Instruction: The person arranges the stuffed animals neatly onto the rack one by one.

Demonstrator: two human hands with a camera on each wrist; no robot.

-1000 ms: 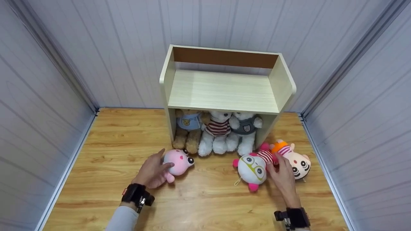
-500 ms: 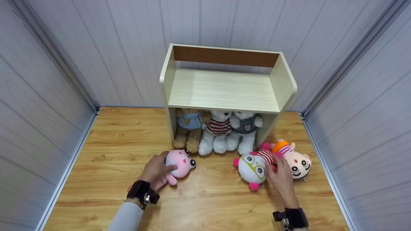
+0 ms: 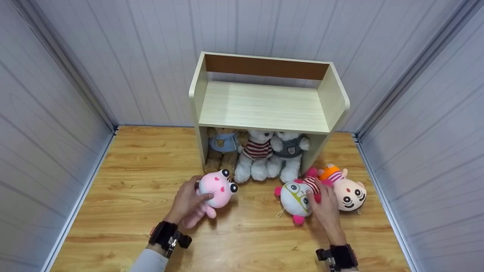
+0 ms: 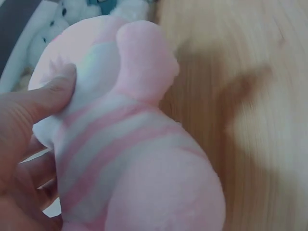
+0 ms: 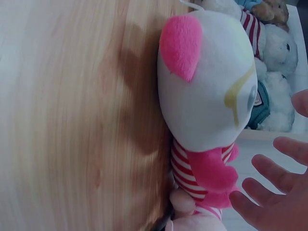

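In the head view my left hand grips a pink frog plush behind its head, in front of the shelf's lower left. Its pink-and-white striped body fills the left wrist view, my thumb pressed on the head. My right hand is over a white plush with pink ears and yellow glasses, which lies on the floor in a red-striped shirt. The right wrist view shows those fingers spread and apart from this plush. Beside it lies a pale plush with an orange bottom.
A cream two-tier shelf stands against the panelled back wall. On its lower level sit a brown bear in blue and two white bears, one in stripes, one in grey. Panelled walls flank the wooden floor.
My left hand has moved right with the frog plush, which has tilted up and now overlaps the brown bear's feet. My right hand has shifted slightly left over the plush with glasses.
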